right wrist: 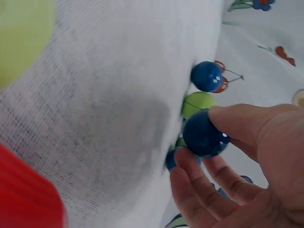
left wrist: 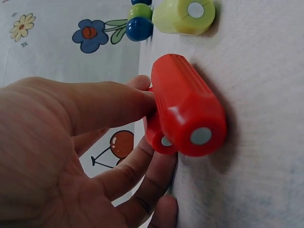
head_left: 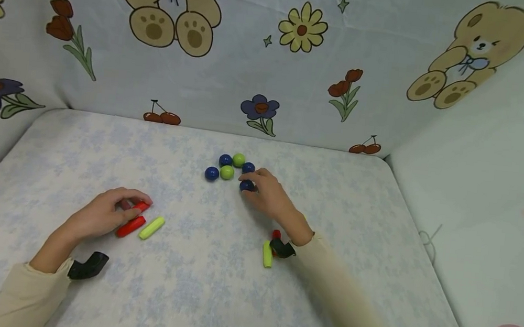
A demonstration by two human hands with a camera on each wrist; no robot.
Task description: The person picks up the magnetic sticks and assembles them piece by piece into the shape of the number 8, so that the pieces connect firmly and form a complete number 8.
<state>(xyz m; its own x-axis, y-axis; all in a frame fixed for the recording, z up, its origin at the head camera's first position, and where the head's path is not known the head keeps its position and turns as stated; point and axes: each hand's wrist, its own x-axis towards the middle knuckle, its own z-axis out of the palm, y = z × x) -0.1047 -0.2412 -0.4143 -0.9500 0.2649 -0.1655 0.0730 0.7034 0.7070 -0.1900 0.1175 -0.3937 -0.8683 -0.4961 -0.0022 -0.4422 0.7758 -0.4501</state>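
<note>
My left hand pinches a red rod between thumb and fingers. Beside it lies a second red rod, which in the left wrist view shows a pale round disc on its end and partly covers the held one. A yellow-green rod lies just right of these. My right hand holds a glossy blue ball between thumb and fingers, close to a loose group of balls. That group has green balls and blue balls resting on the table.
Near my right wrist lie another yellow-green rod and a red rod, partly hidden by the black wrist strap. The table has a pale blue mottled cover. A printed cloth rises behind it.
</note>
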